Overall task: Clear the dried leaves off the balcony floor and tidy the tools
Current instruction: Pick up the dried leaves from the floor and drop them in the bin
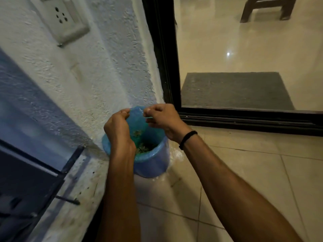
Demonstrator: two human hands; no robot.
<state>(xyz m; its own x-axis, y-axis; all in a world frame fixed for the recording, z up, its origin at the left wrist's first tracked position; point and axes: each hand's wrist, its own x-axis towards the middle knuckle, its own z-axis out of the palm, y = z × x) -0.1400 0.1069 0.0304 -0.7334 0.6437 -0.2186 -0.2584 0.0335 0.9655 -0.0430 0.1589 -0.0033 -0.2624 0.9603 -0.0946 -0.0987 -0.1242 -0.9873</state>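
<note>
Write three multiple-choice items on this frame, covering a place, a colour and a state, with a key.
1. Where does the bin stand?
A. against the white wall, beside the black door frame
B. out in the open, away from any wall
C. hanging from a hook

2. What colour is the bag lining it?
A. black
B. red
C. blue

3. What are the left hand and right hand doing?
A. hanging idle
B. both pinching the bag's raised edge
C. gripping a broom

Key: 1 A, the bin touches the wall by the frame; 2 C, the film is blue; 3 B, the fingers of both hands are closed on the edge.
</note>
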